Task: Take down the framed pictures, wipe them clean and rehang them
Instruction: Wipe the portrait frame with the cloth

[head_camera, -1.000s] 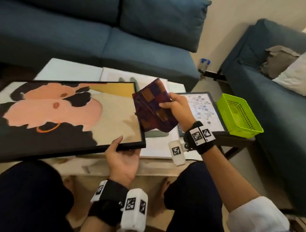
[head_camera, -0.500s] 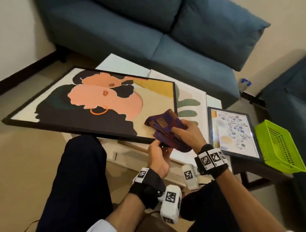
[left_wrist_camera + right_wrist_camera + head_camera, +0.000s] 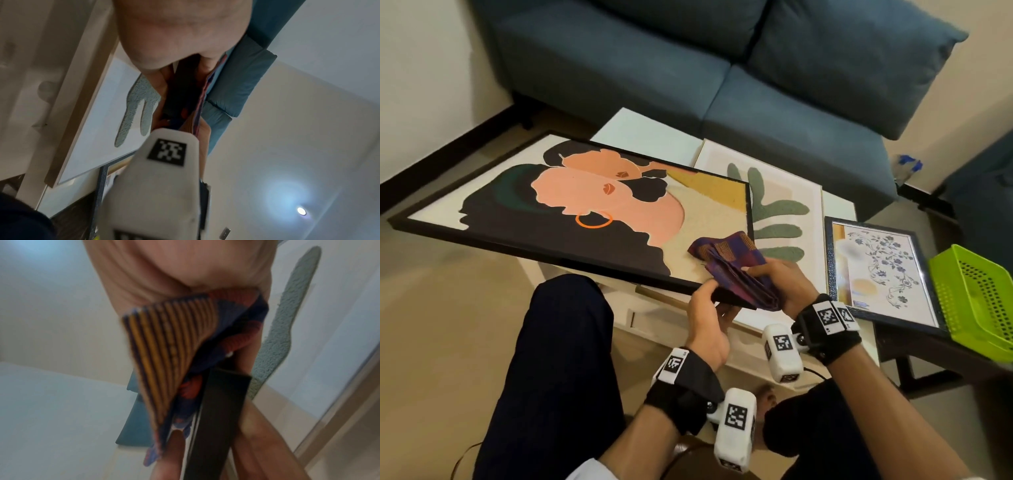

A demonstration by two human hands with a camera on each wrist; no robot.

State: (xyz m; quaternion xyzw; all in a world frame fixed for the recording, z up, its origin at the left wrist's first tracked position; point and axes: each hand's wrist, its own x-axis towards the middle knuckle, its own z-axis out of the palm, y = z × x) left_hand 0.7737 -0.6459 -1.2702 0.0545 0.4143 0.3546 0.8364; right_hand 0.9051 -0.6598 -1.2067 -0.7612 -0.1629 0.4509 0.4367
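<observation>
A large black-framed picture of two pink faces lies tilted over the low table, its left end jutting out over the floor. My left hand grips its near right corner, thumb on top and fingers beneath. My right hand holds a folded purple and orange cloth pressed onto that same corner. In the right wrist view the striped cloth hangs against the black frame edge. The left wrist view shows my palm with the frame edge between my fingers.
A light-framed leaf picture lies flat on the white table, partly under the big picture. A small dark-framed floral picture lies to the right, beside a green basket. A blue sofa stands behind the table.
My right hand has brought the cloth down from the air onto the picture's near right corner. My left hand has slid along the frame to that corner. My view has turned left.
</observation>
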